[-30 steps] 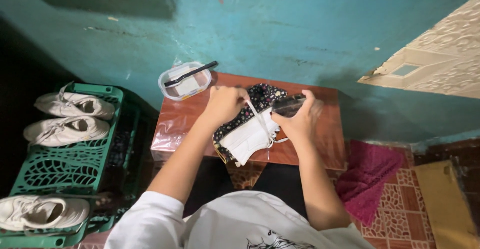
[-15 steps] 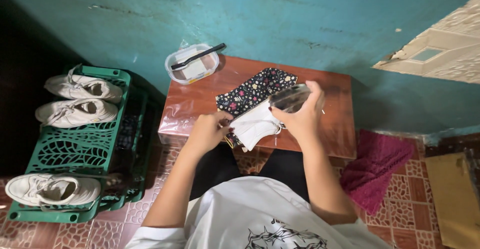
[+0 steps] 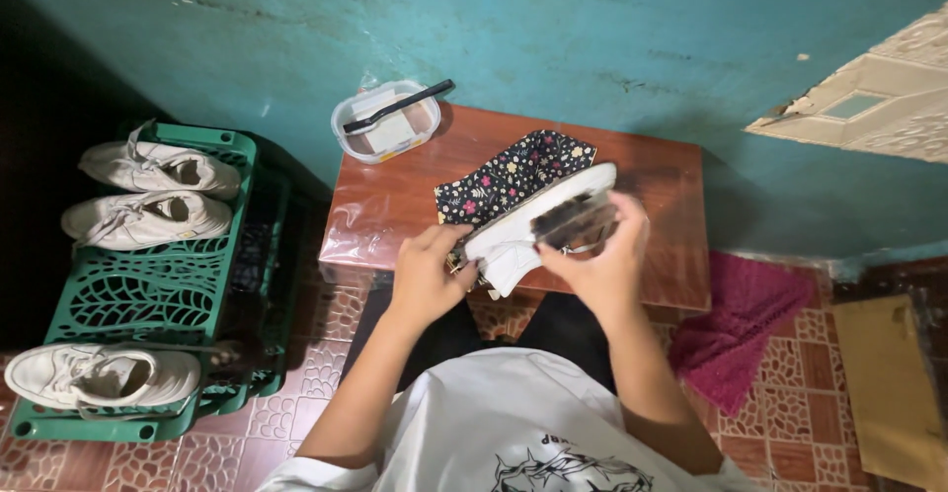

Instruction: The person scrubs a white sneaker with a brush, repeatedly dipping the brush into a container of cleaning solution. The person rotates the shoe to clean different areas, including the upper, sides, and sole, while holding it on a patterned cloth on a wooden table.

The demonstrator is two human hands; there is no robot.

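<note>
My left hand [image 3: 429, 275] grips the heel end of a white shoe [image 3: 523, 225] that lies tilted over the front of a small wooden table [image 3: 395, 196]. Against the shoe's side my right hand [image 3: 600, 255] holds a brush [image 3: 571, 217] with dark bristles. Under the shoe lies a black cloth with small flowers [image 3: 509, 171], spread on the tabletop.
A clear plastic tub [image 3: 387, 122] with a black-handled brush [image 3: 400, 105] across it stands at the table's back left corner. A green crate [image 3: 148, 294] on the left bears three white shoes. A pink rag [image 3: 741, 329] lies on the tiled floor at the right, beside brown cardboard [image 3: 884, 393].
My left hand has slid back from the table's middle to the shoe's heel. The shoe has turned onto its side, and my right hand has brought the brush onto it.
</note>
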